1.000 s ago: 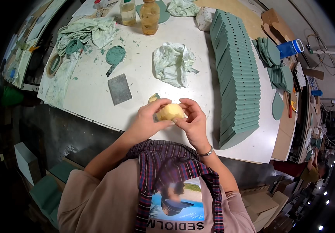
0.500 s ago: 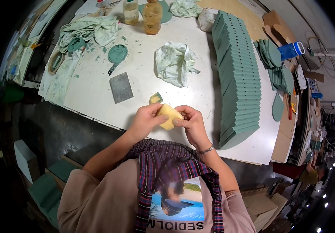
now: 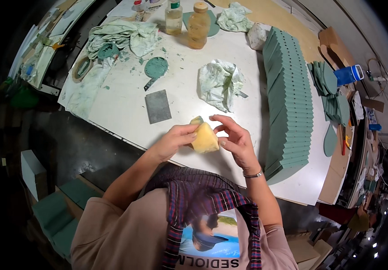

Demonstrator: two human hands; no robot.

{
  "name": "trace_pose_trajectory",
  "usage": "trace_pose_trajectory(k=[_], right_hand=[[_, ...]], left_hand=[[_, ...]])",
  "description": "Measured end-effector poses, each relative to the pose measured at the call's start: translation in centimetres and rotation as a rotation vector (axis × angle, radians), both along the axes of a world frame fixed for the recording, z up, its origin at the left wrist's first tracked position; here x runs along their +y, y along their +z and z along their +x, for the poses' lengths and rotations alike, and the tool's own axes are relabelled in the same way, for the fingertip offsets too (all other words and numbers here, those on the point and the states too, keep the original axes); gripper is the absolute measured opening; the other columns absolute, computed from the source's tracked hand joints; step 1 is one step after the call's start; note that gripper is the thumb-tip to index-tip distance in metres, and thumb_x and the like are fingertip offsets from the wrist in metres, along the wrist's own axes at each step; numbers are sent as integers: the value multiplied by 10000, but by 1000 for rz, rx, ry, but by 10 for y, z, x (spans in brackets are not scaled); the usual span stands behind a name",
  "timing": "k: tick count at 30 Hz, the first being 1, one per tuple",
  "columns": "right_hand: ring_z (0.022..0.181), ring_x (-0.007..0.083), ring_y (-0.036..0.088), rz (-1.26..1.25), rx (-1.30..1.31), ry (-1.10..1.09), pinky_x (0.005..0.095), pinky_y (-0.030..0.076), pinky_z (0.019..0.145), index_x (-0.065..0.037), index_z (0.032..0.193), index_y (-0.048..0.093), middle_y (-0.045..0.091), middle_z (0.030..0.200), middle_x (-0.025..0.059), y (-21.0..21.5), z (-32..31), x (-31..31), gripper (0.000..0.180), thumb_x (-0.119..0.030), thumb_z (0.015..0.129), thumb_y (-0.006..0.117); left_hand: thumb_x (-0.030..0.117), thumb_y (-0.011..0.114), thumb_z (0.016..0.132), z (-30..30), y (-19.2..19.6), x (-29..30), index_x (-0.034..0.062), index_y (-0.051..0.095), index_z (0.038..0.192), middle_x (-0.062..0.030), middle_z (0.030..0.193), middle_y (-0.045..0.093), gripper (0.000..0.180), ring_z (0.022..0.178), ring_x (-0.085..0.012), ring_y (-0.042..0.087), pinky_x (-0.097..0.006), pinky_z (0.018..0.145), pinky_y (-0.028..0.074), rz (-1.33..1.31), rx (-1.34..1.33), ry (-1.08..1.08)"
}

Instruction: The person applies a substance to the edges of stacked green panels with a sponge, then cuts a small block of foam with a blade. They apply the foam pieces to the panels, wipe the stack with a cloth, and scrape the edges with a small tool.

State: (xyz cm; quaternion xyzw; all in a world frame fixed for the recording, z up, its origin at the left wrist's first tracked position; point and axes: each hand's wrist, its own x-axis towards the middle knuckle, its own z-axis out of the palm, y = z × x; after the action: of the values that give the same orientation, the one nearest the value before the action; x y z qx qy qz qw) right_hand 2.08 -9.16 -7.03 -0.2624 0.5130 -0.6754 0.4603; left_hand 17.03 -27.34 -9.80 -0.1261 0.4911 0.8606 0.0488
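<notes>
A yellow piece of sponge (image 3: 205, 138) is held just above the near edge of the white table. My left hand (image 3: 176, 141) pinches it along its left side. On the other side my right hand (image 3: 238, 140) has its fingers spread and curved, the thumb close to the sponge's right corner; I cannot tell whether it touches. Partly hidden behind the sponge lies a smaller green-stained sponge piece (image 3: 196, 120). Farther off are a grey flat square sheet (image 3: 158, 107) and a crumpled pale cloth (image 3: 221, 85).
A long row of stacked green panels (image 3: 288, 112) stands at the right. A tub lid with green paste (image 3: 156, 67), a tape roll (image 3: 82, 69), stained rags (image 3: 124, 38) and two bottles, one clear (image 3: 173, 20), one amber (image 3: 199, 29), stand farther back. A blue jug (image 3: 349, 74) is beyond the panels.
My right hand has loosened its fingers from the sponge and opened outward. The sponge has turned in my left hand. The whole view has shifted, so the table appears farther right and lower.
</notes>
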Motion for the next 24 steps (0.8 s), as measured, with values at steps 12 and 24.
trace_pose_trajectory(k=[12,24], right_hand=[[982,132,657,176,2,-87,278,559,833,19,1187,600,669,1101,72,-18,-3,-13,359,17,844,705],[893,127,647,176,35,-389,265,533,803,5,1100,591,666,1002,58,-30,-15,-9,305,20,821,712]], left_hand=[[110,673,911,18,-17,-94,9,721,999,-117,870,724,143,705,-188,669,-310,656,531,-1104,-204,427],[74,726,826,5,-21,-13,30,698,887,-109,795,665,80,718,-277,658,-361,635,515,-1200,67,259]])
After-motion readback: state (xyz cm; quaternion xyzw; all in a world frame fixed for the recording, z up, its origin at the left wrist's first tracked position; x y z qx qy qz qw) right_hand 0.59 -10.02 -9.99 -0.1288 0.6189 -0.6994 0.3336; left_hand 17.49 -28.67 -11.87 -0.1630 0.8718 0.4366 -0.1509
